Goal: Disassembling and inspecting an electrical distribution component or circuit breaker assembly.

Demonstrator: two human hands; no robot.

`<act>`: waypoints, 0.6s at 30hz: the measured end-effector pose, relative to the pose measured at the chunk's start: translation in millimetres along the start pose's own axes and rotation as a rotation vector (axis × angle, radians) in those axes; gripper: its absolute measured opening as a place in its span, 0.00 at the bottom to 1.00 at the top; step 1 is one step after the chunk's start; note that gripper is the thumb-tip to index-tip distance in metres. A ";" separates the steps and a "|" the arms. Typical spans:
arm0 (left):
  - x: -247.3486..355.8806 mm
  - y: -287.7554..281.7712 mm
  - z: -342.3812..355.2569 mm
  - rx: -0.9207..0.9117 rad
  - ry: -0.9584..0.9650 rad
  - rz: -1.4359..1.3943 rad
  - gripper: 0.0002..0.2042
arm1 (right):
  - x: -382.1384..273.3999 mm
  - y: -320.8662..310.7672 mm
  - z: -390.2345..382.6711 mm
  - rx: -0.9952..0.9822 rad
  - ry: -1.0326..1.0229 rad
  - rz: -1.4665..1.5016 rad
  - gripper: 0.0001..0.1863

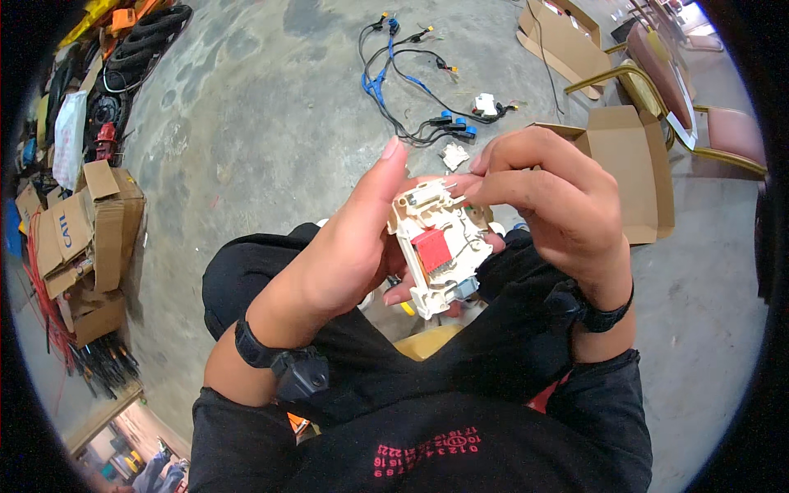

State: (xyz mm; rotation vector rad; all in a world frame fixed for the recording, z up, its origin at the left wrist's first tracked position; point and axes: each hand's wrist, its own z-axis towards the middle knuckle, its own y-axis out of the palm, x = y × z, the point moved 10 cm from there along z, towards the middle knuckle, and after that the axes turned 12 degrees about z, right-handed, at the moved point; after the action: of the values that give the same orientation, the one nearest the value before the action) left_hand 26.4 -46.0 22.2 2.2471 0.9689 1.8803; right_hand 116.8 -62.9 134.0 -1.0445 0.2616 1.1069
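My left hand (pixel 349 242) is closed round an opened cream plastic housing (pixel 465 245), which looks like the inside of a circuit breaker. A red block (pixel 431 249) sits in its middle, and a small grey piece (pixel 467 287) shows at its lower end. My right hand (pixel 567 201) has thumb and index finger pinched together at the housing's upper right edge, beside thin metal parts. What lies between those fingertips is too small to make out. Just beyond the hands, a small white plastic piece (pixel 454 156) lies on the floor.
Farther off on the concrete floor (pixel 255 123) lie a black-and-blue cable harness (pixel 376 82) and another white device (pixel 485 104). Open cardboard boxes (pixel 629 164) and chairs (pixel 731 135) stand at the right. Cartons (pixel 115 238), red wires and black hoses pile up at the left.
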 end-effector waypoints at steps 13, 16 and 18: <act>13.3 11.0 -5.7 -0.021 0.039 -0.216 0.38 | -10.7 -13.1 1.2 0.094 -0.114 0.095 0.15; 8.3 9.7 -3.2 -0.004 0.025 -0.205 0.39 | -8.1 -11.9 -0.4 0.077 -0.120 0.123 0.15; -0.8 6.6 -2.7 0.051 -0.063 -0.309 0.46 | -9.7 -11.3 -0.4 0.066 -0.128 0.142 0.15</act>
State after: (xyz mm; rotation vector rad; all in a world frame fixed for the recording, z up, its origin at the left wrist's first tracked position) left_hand 26.7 -52.7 25.0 2.0247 1.2805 1.6619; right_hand 121.7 -69.7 146.3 -0.9036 0.2711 1.2801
